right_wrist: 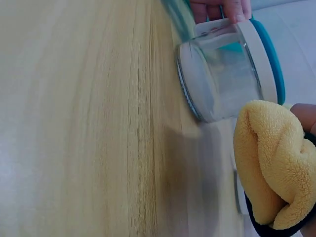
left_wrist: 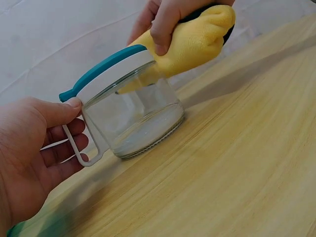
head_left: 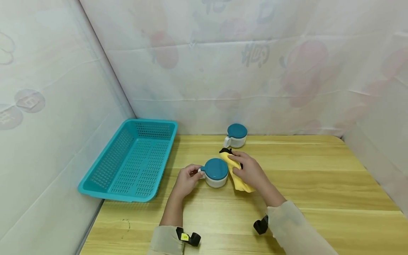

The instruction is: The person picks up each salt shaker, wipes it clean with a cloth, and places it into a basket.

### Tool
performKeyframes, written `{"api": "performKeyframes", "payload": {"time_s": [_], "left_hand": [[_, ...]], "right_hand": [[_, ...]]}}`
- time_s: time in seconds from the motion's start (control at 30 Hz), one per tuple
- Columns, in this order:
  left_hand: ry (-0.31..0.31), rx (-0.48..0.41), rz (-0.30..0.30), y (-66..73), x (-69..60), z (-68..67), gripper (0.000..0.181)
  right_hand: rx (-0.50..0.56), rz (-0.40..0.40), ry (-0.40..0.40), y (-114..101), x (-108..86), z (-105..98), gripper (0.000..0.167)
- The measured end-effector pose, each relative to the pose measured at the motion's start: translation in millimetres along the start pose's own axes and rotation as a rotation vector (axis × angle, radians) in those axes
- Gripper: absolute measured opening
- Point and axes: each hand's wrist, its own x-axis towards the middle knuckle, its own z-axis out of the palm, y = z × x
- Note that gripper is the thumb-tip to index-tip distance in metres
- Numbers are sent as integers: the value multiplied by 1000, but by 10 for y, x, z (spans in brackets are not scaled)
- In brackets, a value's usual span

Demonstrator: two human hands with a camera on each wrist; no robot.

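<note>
A clear glass seasoning jar point(left_wrist: 143, 116) with a white collar and a teal lid point(head_left: 216, 169) stands upright on the wooden table. My left hand point(head_left: 186, 180) pinches its white handle point(left_wrist: 94, 160) between thumb and fingers, on the jar's left side. In my right hand point(head_left: 250, 170) is a bunched yellow cloth point(head_left: 237, 179) with black edging, held at the jar's right side. The left wrist view shows the cloth point(left_wrist: 195, 44) up by the collar and far wall. In the right wrist view the cloth point(right_wrist: 274, 158) hides part of the right hand.
A second jar point(head_left: 237, 136) with a teal lid and white handle stands behind, near the back wall. To the left lies a teal perforated plastic basket point(head_left: 159, 166). Printed white curtains point(head_left: 204, 81) border the table point(head_left: 312, 177) at the back and sides.
</note>
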Motion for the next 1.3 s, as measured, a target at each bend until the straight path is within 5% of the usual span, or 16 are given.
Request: {"api": "performKeyframes", "payload": {"time_s": [0.13, 0.4, 0.87, 1.3], "left_hand": [[6, -4, -8, -174, 46, 32, 15], [28, -16, 14, -203, 46, 58, 14], [22, -26, 12, -198, 40, 107, 15], [12, -18, 21, -238, 67, 97, 16]], "right_hand": [[22, -26, -27, -7, 48, 0, 48], [28, -75, -72, -16, 174, -41, 45], [131, 63, -147, 125, 135, 178, 44], [114, 89, -135, 165, 114, 297, 40]]}}
